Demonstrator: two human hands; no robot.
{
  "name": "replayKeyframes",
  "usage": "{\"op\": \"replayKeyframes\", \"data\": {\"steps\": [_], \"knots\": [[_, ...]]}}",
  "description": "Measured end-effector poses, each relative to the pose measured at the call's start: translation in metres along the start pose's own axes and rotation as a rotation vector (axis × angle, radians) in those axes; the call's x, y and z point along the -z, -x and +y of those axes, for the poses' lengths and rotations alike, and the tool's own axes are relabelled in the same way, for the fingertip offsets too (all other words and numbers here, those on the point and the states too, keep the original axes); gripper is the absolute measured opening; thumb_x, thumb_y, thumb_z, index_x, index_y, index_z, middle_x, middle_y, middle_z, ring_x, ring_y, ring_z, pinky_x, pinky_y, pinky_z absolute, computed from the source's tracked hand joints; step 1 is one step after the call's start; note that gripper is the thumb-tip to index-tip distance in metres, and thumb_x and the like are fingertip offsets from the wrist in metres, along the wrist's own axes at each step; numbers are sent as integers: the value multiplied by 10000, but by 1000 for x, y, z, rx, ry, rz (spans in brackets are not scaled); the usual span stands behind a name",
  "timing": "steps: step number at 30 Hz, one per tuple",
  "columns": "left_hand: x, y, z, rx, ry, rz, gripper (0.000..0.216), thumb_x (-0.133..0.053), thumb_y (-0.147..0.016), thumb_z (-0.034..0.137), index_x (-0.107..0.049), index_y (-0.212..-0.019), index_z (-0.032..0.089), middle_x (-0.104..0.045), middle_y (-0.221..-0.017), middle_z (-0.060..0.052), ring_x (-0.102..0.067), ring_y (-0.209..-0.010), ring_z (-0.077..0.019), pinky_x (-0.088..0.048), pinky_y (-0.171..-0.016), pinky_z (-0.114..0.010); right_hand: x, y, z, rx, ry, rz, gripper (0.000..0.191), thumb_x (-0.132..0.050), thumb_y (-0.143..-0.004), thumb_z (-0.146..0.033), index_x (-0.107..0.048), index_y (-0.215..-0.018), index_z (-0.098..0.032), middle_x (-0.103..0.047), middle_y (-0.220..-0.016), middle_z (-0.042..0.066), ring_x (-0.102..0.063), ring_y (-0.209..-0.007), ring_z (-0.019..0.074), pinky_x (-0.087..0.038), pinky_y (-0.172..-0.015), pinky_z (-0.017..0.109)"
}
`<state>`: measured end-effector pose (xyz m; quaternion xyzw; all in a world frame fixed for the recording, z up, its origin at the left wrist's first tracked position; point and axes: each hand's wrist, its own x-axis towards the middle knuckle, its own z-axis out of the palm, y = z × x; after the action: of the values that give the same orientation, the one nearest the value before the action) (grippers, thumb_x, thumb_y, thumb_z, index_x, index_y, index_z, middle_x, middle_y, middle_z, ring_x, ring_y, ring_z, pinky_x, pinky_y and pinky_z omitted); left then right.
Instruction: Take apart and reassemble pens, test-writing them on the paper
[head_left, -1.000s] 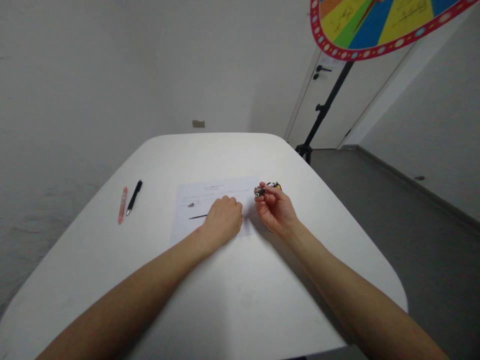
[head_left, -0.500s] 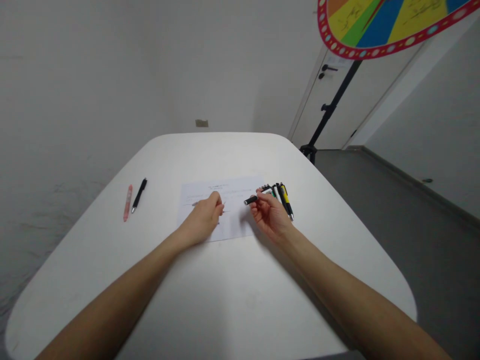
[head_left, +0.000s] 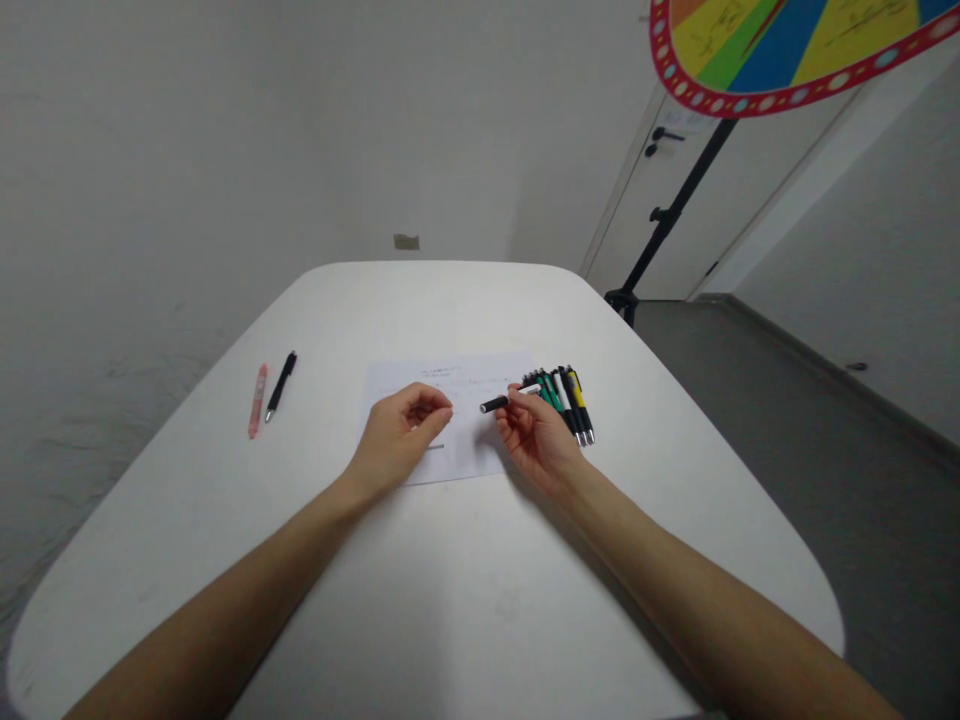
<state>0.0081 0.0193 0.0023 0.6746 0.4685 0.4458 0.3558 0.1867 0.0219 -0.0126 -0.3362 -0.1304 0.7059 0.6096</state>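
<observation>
My right hand (head_left: 538,436) pinches a pen barrel (head_left: 494,404) with a black grip and a white rear part. Its black end points left, blunt, with no writing tip showing. Across from it, my left hand (head_left: 405,425) hovers over the printed sheet of paper (head_left: 471,455), thumb and index fingertips pressed together. Whatever may be between those fingertips is too small to make out. A short thin grey piece (head_left: 435,447) shows on the paper below the left thumb. Beside my right hand lies a row of several pens (head_left: 577,400) with green, white, yellow and black parts, partly hidden by the hand.
On the left of the white table (head_left: 465,590) lie a pink pen (head_left: 257,402) and a black pen (head_left: 281,387). Beyond the table's right side stands a colourful prize wheel (head_left: 795,50) on a black stand (head_left: 671,215), in front of a door.
My left hand has turned so that the thumb and index finger face the barrel. The right hand keeps its hold on the barrel. The view has shifted slightly.
</observation>
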Motion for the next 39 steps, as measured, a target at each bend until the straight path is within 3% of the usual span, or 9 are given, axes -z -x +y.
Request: {"op": "replayKeyframes", "data": {"steps": [7, 21, 27, 30, 33, 39], "knots": [[-6, 9, 14, -48, 78, 21, 100, -643, -731, 269, -629, -758, 174, -658, -724, -9, -608, -664, -130, -515, -649, -264, -5, 5, 2, -48, -46, -11, 144, -681, -713, -63, -579, -780, -141, -660, -617, 7, -623, -502, 86, -546, -480, 122], [-5, 8, 13, -224, -111, 66, 31, -632, -758, 173, -646, -731, 172, -675, -672, 23, -610, -609, -96, -499, -614, -206, -7, 10, 6, 62, 82, -125, 291, -775, -621, -106, -546, -787, -171, -673, -665, -18, -648, -558, 95, -570, -528, 150], [-5, 7, 9, -229, -147, 87, 95, -692, -743, 235, -615, -740, 179, -659, -670, 34, -604, -608, -96, -497, -607, -207, -10, 13, 6, -61, 1, -70, 181, -718, -688, -41, -576, -745, -138, -655, -612, -7, -646, -540, 91, -564, -536, 128], [3, 4, 5, -276, -282, 102, 135, -698, -747, 277, -614, -778, 175, -661, -700, 15, -597, -620, -112, -500, -618, -235, -10, 12, 4, -141, -80, 33, 97, -630, -781, -31, -591, -753, -115, -655, -595, 13, -631, -509, 82, -550, -505, 111], [17, 0, -3, -311, -561, 96, 99, -651, -787, 261, -629, -802, 166, -667, -764, -26, -594, -704, -157, -499, -694, -299, -7, 9, 2, -158, -137, 101, 91, -602, -827, -62, -600, -753, -115, -659, -597, 23, -621, -495, 78, -541, -481, 108], [31, -4, -16, -185, -985, -133, 160, -554, -843, 236, -681, -912, 166, -675, -934, -70, -553, -915, -248, -463, -813, -391, -5, 6, 1, -160, -159, 82, 137, -570, -868, -95, -604, -738, -116, -649, -584, 17, -606, -465, 74, -530, -468, 119]]}}
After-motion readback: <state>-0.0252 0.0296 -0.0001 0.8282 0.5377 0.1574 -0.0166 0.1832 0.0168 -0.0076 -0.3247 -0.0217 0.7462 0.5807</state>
